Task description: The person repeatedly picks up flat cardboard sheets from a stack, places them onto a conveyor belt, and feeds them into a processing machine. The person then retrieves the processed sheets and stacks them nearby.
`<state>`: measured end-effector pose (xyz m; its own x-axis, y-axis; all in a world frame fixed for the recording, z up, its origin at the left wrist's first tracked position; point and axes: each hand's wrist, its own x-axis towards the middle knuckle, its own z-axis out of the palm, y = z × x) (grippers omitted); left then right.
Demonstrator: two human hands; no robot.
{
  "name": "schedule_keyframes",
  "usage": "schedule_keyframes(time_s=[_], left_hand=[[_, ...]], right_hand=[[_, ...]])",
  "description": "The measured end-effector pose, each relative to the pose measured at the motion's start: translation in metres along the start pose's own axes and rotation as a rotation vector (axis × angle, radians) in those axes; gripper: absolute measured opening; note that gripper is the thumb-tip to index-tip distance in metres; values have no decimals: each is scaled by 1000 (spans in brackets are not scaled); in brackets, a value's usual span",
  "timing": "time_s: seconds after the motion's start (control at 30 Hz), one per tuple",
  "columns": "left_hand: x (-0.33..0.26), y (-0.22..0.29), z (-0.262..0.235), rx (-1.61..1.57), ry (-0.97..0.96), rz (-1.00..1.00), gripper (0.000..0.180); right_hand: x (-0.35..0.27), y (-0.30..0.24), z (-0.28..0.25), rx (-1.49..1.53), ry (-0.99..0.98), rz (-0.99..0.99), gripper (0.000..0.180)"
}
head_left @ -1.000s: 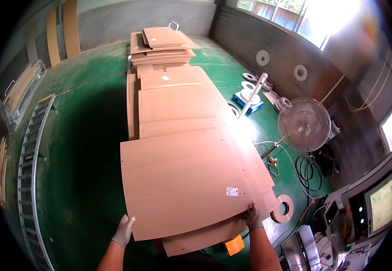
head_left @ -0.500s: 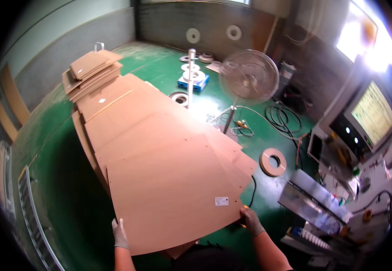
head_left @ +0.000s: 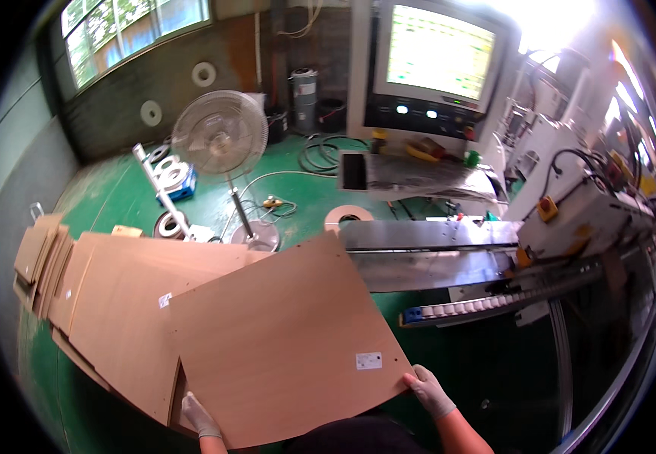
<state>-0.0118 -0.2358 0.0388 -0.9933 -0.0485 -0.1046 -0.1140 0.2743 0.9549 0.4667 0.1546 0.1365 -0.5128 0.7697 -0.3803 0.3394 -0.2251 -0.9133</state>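
Observation:
A large flat tan wood panel (head_left: 282, 333) is held out in front of me, with a white label (head_left: 369, 361) near its right edge and small holes along its sides. My left hand (head_left: 199, 416), in a thin pale glove, is closed on its lower left edge. My right hand (head_left: 430, 392), gloved alike, grips its lower right edge; the fingers below are hidden under the panel. Further left lies a stack of similar panels (head_left: 124, 303), partly overlapped by the held one.
Ahead to the right is a machine with a metal bed (head_left: 434, 261), a roller rail (head_left: 479, 306) and a screen (head_left: 440, 57). Behind the panels stands a pedestal fan (head_left: 222, 136). A roll of edge strip (head_left: 335, 216) and a coiled hose (head_left: 320, 157) lie on the green floor.
My view has turned right, toward the machine. Both hands have carried the panel rightward with it, and the stack now sits at my left.

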Motion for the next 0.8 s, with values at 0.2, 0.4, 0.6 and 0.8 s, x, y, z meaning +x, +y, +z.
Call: schedule_keyframes(time_s=[0.2,0.4,0.6,0.8], left_hand=[[-32,55,122,-20,-222,120,35],[-45,50,190,181,-486,236,31],[-108,77,258,-108,-901,-228,23],[-174,81,299,-213,-1120,-368,42]], right_hand=[[-87,58,-66,179,171,149,61],[-121,109,-109,372,274,90,34],[-98,130,-125,1226,558,-46,44],[-75,100,-93,1313,186,22,44]])
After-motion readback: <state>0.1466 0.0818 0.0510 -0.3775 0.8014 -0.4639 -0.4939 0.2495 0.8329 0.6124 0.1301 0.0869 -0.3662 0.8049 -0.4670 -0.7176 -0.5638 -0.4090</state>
